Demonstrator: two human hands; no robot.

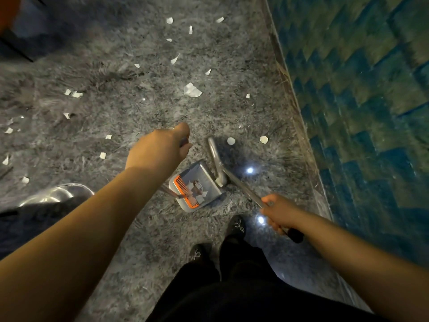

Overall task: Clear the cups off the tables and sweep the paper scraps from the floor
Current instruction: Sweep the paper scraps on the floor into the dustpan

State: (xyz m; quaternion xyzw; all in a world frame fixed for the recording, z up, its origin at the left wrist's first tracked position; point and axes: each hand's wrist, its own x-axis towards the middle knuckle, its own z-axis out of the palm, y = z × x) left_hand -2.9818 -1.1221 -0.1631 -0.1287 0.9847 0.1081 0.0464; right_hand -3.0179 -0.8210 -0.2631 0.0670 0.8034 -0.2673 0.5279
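Grey speckled stone floor (162,66), teal patterned wall (359,89), dim light

Under me is a grey speckled stone floor (148,231), glossy enough to throw back two bright spots of light. White paper scraps (192,90) lie scattered over it — the largest a crumpled piece near the middle, smaller torn bits spread to the left and further ahead, and two round ones just beyond the broom head (216,159). The dustpan (204,182), grey with an orange comb edge, sits on the floor beside that broom head — a few scraps already inside it. Along the right runs a stone border, then blue-green patterned flooring (362,94).
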